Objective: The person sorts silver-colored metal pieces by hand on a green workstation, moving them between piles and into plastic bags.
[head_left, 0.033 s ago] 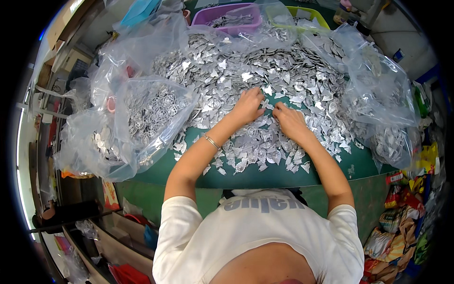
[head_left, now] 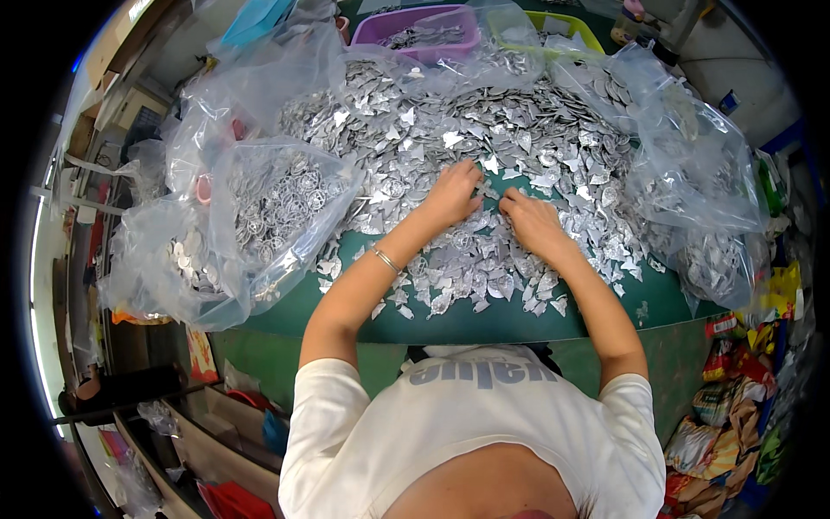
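A wide heap of small silver metal pieces (head_left: 484, 130) covers the green table (head_left: 519, 322). My left hand (head_left: 451, 195) lies on the heap near its middle, fingers bent down into the pieces, with a thin bracelet (head_left: 386, 259) on the wrist. Just to its right, my right hand (head_left: 532, 222) also rests on the pieces, fingers curled. The fingertips of the two hands almost meet. Whether either hand pinches a piece is hidden by the fingers.
A clear plastic bag (head_left: 259, 208) of round silver pieces lies at the left, and another clear bag (head_left: 692, 173) at the right. A purple basket (head_left: 432, 26) and a yellow-green basket (head_left: 553, 26) stand at the back. Colourful packets (head_left: 726, 415) pile up at lower right.
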`<state>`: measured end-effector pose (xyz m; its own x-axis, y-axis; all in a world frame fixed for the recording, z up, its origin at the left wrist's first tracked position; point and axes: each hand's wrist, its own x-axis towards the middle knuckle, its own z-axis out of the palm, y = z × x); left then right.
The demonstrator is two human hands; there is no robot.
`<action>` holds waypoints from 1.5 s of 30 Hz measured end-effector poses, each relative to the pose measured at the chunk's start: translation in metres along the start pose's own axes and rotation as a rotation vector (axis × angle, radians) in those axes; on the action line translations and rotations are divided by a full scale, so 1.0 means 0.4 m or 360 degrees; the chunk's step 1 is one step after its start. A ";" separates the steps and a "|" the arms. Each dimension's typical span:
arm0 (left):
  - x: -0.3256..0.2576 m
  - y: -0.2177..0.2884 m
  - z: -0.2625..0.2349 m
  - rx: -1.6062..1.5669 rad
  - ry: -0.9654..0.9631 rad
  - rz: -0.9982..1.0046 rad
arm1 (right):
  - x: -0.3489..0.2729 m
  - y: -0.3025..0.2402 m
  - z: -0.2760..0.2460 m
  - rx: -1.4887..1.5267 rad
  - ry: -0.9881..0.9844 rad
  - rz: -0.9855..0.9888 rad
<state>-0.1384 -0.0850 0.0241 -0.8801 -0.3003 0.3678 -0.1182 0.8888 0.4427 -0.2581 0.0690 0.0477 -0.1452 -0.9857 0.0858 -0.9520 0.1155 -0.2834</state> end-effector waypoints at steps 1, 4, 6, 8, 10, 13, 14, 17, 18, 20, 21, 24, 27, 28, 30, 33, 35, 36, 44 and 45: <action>-0.005 -0.005 -0.001 -0.0003 0.0032 -0.0014 | 0.001 0.005 -0.007 0.0011 -0.0022 -0.0023; -0.021 -0.011 -0.020 -0.0161 0.0102 -0.0171 | -0.013 0.019 -0.017 0.0093 0.0046 -0.0053; -0.037 0.003 -0.041 -0.0462 0.0122 -0.0439 | -0.023 0.031 -0.018 0.0087 0.0077 -0.0037; -0.054 0.023 -0.063 -0.0999 0.0082 -0.0736 | -0.041 0.033 -0.024 0.0365 0.0278 0.0078; -0.080 0.029 -0.057 -0.1576 0.0153 -0.0995 | -0.050 0.041 -0.026 0.0610 0.0468 0.0239; -0.115 0.056 -0.073 -0.1952 0.0088 -0.1150 | -0.056 0.032 -0.037 0.1507 0.0475 0.0614; -0.125 0.064 -0.069 -0.2012 0.0068 -0.1200 | -0.063 0.018 -0.046 0.1747 0.0415 0.0696; -0.137 0.107 -0.089 -0.2143 0.0027 -0.1314 | -0.074 -0.003 -0.051 0.2429 0.0141 0.0887; -0.143 0.116 -0.087 -0.2243 0.0057 -0.1320 | -0.073 -0.013 -0.037 0.2499 0.0171 0.0912; -0.152 0.121 -0.079 -0.2402 0.0047 -0.1288 | -0.077 -0.025 -0.027 0.2636 0.0125 0.0954; -0.158 0.123 -0.078 -0.2480 0.0050 -0.1273 | -0.078 -0.033 -0.024 0.2705 0.0095 0.0971; -0.168 0.140 -0.073 -0.2667 0.0109 -0.1249 | -0.080 -0.055 -0.025 0.2801 0.0032 0.0971; -0.164 0.168 -0.088 -0.2602 0.0162 -0.1308 | -0.085 -0.067 -0.025 0.2831 -0.0008 0.0987; -0.166 0.166 -0.086 -0.2591 0.0164 -0.1306 | -0.088 -0.071 -0.024 0.2836 -0.0002 0.0980; -0.173 0.161 -0.081 -0.2567 0.0175 -0.1302 | -0.090 -0.079 -0.024 0.2843 -0.0010 0.0972; -0.175 0.165 -0.076 -0.2514 0.0194 -0.1301 | -0.096 -0.086 -0.022 0.2820 0.0026 0.0949; -0.177 0.167 -0.079 -0.2523 0.0214 -0.1314 | -0.095 -0.086 -0.015 0.2756 0.0055 0.0967; -0.179 0.169 -0.081 -0.2526 0.0213 -0.1301 | -0.097 -0.087 -0.015 0.2713 0.0073 0.0967; -0.186 0.193 -0.121 -0.2440 0.0283 -0.1361 | -0.112 -0.092 -0.002 0.2473 0.0137 0.1023; -0.188 0.194 -0.124 -0.2424 0.0291 -0.1373 | -0.115 -0.092 -0.003 0.2474 0.0122 0.1010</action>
<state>-0.0585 -0.0107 0.0711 -0.7328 -0.5944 -0.3312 0.1098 -0.5837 0.8045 -0.2167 0.1102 0.0553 -0.4315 -0.8206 -0.3747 0.4030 0.1962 -0.8939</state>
